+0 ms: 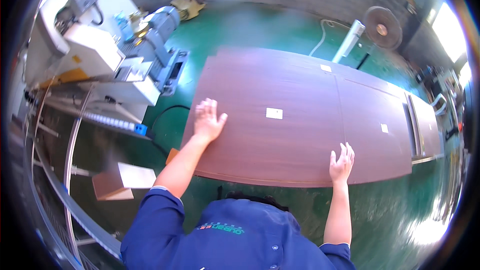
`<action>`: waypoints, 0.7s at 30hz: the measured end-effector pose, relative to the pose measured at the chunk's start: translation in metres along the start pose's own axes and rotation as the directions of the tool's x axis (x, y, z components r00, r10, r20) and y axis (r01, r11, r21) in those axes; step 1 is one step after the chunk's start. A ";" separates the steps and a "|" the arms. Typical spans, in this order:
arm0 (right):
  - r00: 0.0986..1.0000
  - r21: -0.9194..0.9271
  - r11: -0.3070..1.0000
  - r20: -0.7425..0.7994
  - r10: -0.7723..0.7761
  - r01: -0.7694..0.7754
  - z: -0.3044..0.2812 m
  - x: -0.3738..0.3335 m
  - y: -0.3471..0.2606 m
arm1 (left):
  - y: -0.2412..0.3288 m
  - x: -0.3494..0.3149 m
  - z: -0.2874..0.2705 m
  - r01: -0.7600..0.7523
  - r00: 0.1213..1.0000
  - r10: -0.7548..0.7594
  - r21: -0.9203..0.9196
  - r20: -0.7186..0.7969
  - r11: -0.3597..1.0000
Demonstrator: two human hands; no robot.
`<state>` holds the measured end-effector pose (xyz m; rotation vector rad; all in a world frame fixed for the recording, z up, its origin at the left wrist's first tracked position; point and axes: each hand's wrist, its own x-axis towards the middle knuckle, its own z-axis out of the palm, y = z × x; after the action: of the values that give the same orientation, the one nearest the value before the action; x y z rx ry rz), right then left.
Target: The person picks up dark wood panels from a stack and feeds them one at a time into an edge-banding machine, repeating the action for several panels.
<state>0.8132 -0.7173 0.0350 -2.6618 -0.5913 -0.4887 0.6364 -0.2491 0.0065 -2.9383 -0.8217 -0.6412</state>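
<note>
Leaning over brown boards (240, 142) stacked across the middle of the frame, the person has the left hand (208, 121) laid out near the stack's left edge, fingers spread and holding nothing. Right of centre, the right hand (342, 164) is at the front edge, fingers straight and thumb apart, empty too; I can't tell how firmly it touches. A white label (274, 113) sits mid-board, its print too small from here. Green and red lettering (220, 228) marks the blue shirt (235, 247), bottom centre.

Blue shirt (225, 247) partly beyond lower edge
</note>
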 end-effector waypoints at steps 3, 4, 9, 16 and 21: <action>0.998 -0.120 0.992 0.048 0.050 -0.044 0.028 -0.007 0.008 | 0.010 -0.004 -0.006 0.072 0.989 -0.059 -0.096 0.136 0.993; 0.997 -0.125 0.991 0.059 0.055 -0.047 0.030 -0.009 0.008 | 0.008 -0.007 -0.005 0.072 0.991 -0.059 -0.106 0.122 0.992; 0.995 -0.155 0.988 0.088 0.041 -0.027 0.026 -0.005 0.001 | 0.002 -0.017 -0.003 0.088 0.994 -0.081 -0.085 0.078 0.993; 0.995 -0.170 0.985 0.102 0.001 0.016 0.035 -0.013 0.024 | 0.005 -0.014 -0.016 0.119 0.969 -0.099 -0.076 0.227 0.990; 0.992 -0.208 0.978 0.123 0.034 -0.008 0.037 -0.012 0.026 | 0.009 -0.015 -0.022 0.158 0.946 -0.130 -0.072 0.297 0.985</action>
<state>0.8247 -0.7275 -0.0093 -2.9114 -0.5758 -0.3979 0.6210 -0.2666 0.0211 -3.1283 -1.0661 -0.2568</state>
